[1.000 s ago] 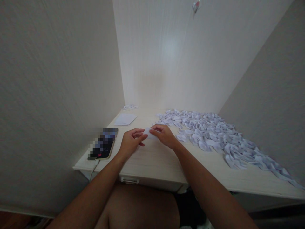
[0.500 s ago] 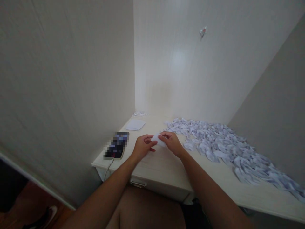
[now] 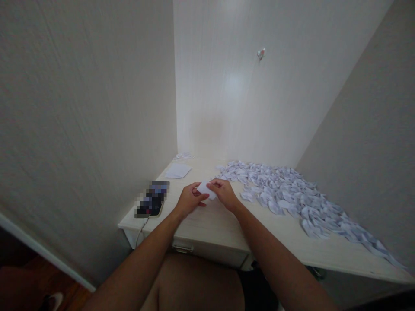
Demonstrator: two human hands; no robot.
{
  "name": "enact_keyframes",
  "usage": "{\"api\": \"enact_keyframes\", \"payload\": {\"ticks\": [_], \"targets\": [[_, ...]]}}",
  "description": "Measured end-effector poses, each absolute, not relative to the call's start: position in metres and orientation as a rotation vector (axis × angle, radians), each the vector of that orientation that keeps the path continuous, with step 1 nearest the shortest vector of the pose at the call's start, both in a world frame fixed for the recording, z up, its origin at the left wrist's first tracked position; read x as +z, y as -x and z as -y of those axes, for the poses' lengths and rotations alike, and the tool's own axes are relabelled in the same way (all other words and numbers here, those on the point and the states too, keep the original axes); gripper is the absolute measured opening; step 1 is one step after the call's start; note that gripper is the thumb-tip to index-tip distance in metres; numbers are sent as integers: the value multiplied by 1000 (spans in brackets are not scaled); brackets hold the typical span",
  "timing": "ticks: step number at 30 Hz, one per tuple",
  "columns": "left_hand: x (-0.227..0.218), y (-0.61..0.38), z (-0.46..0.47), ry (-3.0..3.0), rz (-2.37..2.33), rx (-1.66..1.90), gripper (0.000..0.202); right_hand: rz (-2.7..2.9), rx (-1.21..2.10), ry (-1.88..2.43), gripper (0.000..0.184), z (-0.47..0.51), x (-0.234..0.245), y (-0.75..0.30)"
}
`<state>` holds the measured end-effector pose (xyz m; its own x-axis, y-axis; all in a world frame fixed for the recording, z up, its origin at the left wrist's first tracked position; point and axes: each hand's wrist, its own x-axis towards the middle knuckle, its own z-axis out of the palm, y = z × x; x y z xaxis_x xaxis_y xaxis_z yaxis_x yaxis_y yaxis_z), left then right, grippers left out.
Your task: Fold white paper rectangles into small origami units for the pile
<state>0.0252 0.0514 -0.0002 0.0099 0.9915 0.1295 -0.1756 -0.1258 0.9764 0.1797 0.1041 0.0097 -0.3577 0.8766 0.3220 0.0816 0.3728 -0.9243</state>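
Observation:
A small white piece of paper [image 3: 204, 188] is held between both hands above the desk [image 3: 210, 222]. My left hand [image 3: 190, 198] grips its left and lower edge, thumb in front. On the other side, my right hand [image 3: 223, 192] pinches the upper right edge between thumb and fingers. Whether the paper has folds is too small to make out. To the right spreads a large heap of folded white paper pieces [image 3: 275, 190]. A stack of flat white paper sheets [image 3: 178, 170] lies beyond my left hand.
A phone [image 3: 152, 201], partly blurred out, lies at the desk's left with a cable [image 3: 141, 231] running over the front edge. Small white scraps [image 3: 183, 156] sit in the back left corner. Walls close in at left, back and right. A drawer handle [image 3: 182, 249] shows below.
The whole view has shifted slightly, so desk and hands appear further left. Both hands keep hold of the paper; the left thumb lies a little more across it.

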Motion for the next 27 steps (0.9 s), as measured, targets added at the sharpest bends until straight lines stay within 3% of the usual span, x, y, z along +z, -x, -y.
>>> {"api": "enact_keyframes", "payload": {"ticks": [7, 27], "targets": [[-2, -26, -54, -1162, -1035, 1349, 68, 1661, 1130, 863, 27, -103, 12, -179], [-6, -28, -56, -1248, -1060, 1321, 56, 1414, 1134, 902, 28, -104, 12, -176]]}}
